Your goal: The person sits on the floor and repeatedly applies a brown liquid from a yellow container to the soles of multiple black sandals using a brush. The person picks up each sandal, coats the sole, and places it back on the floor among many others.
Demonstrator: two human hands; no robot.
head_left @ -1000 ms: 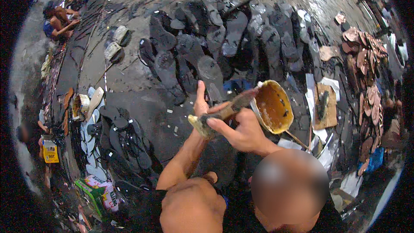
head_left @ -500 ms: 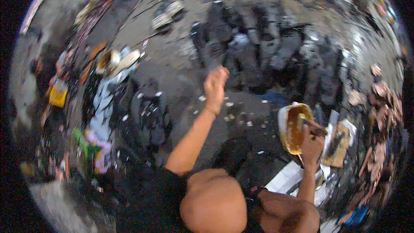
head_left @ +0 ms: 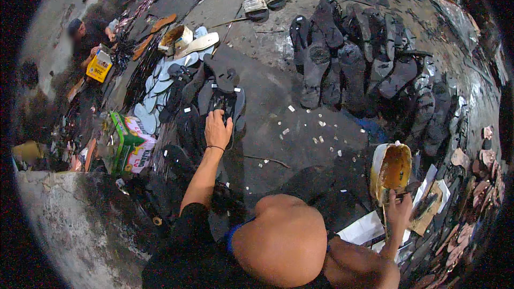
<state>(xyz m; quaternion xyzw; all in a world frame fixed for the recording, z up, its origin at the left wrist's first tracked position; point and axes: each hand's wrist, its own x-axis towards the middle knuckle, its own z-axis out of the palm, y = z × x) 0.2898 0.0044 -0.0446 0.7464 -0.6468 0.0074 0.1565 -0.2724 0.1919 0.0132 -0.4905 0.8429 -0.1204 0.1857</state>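
Note:
My left hand [head_left: 217, 131] lies over a pile of black sandals [head_left: 219, 93] left of the middle. Its fingertips touch or hover just above one sandal, and the thumb stands apart from the fingers. At the right, my right hand [head_left: 400, 210] is closed around a short, dark-handled brush, mostly hidden by the fingers. The brush is at the near rim of a cut-open pale container [head_left: 378, 168], coated inside with amber, glue-like stuff. Many black soles and sandals [head_left: 350, 72] lie in rows across from me.
Light blue sole pieces [head_left: 152, 93] and a green-and-white box [head_left: 131, 142] lie at the left. Farther left, a person [head_left: 92, 35] sits near a yellow can [head_left: 100, 65]. White scraps [head_left: 316, 140] dot the dark mat. Cardboard [head_left: 431, 208] and pinkish pieces [head_left: 482, 174] lie at the right.
My left hand has moved from the middle leftward to the black sandals. My right hand stays at the container, with the brush now lower, near its rim. The view has shifted.

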